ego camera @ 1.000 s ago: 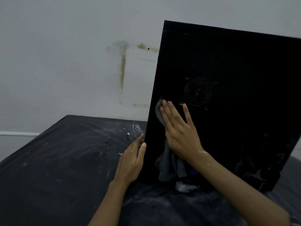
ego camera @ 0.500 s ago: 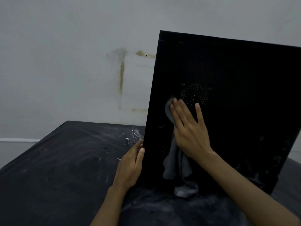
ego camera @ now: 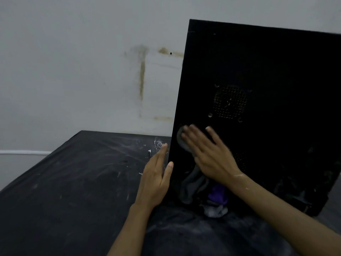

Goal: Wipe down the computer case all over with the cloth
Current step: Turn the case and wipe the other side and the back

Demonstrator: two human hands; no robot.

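Note:
A black computer case stands tilted on the table, its side panel with a round fan grille facing me. My right hand lies flat on that panel below the grille, fingers straight, pressing a grey cloth against it. The cloth's loose end hangs down to the table, with a purple patch showing. My left hand rests with straight fingers along the case's left edge, thumb on the front of the panel.
The table is covered in black sheeting smeared with white dust and scratches. A stained pale wall stands right behind the case. The table's left edge runs diagonally at the left.
My right hand slid the cloth from over the lower part of the fan grille down and left toward the panel's left edge. The left hand kept its place on the edge.

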